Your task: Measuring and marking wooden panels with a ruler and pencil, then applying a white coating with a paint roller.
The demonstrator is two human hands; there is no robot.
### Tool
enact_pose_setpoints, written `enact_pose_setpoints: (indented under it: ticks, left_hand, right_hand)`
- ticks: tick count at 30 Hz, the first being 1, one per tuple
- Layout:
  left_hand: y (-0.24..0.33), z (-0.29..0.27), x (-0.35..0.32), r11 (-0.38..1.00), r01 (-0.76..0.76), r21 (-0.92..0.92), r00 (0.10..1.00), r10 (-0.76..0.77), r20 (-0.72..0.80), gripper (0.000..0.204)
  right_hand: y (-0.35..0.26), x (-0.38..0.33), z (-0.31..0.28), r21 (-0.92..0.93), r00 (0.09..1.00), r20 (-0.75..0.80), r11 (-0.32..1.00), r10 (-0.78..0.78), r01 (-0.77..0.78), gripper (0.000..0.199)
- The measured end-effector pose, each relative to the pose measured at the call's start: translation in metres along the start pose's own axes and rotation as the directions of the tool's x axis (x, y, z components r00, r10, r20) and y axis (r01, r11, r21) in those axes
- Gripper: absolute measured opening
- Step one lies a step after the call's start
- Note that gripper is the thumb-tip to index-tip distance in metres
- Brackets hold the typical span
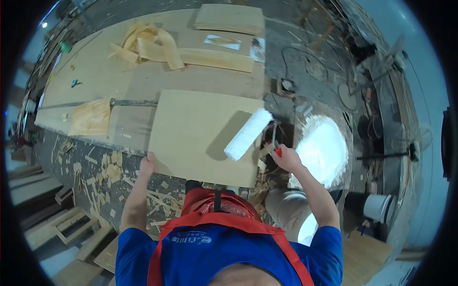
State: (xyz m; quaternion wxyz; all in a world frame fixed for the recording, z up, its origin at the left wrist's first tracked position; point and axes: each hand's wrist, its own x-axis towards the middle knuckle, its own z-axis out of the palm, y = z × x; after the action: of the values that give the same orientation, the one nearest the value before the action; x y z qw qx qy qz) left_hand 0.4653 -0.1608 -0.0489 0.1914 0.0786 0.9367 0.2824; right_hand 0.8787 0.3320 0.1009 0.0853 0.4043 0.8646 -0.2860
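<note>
A paint roller (248, 134) with a white-coated sleeve hangs slantwise over the right part of a pale flat board (191, 128), casting a shadow on it. My right hand (286, 159) is closed around the roller's red handle, just right of the board's edge. At the board's near left corner, my left hand (147, 164) grips the edge, its fingers partly hidden. The board's surface looks bare. To the right of my right hand lies a wide pool of thick white liquid (324, 148) on a flat sheet.
A curled heap of veneer strips (152, 43) and a stack of boards (230, 18) lie on the far worktable (95, 52). Nearer left is a veneer sheet (90, 118). Wood scraps (110, 167) litter the floor. Buckets (377, 207) stand at the lower right.
</note>
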Motion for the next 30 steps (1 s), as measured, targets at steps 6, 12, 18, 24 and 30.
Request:
enact_pose_setpoints:
  ticks: [6,12,18,24,30]
  left_hand:
    - [0.014,0.009,-0.004,0.996,-0.076,0.049,0.996,0.079,-0.050,0.063]
    - [0.062,-0.044,-0.020,0.960,0.213,-0.179,0.935,-0.148,0.323,0.058]
    - [0.019,-0.008,-0.015,0.961,-0.009,-0.275,0.911,0.121,0.394,0.057]
    - [0.000,0.006,-0.007,0.975,-0.043,-0.216,0.942,0.111,0.317,0.061]
    - [0.050,-0.035,-0.014,0.930,0.142,-0.338,0.867,0.048,0.497,0.073]
  right_hand:
    - [-0.175,0.125,0.060,-0.224,0.919,0.245,0.904,-0.309,0.364,0.044]
    - [-0.283,0.183,0.081,-0.246,0.809,0.354,0.788,-0.469,0.564,0.043]
    - [-0.101,0.063,0.029,-0.301,0.973,0.230,0.952,0.011,0.061,0.039]
    - [-0.072,-0.027,0.063,-0.069,0.983,0.009,0.980,0.186,-0.185,0.047]
    - [-0.088,0.077,0.137,0.277,0.984,-0.171,0.956,-0.051,0.098,0.042]
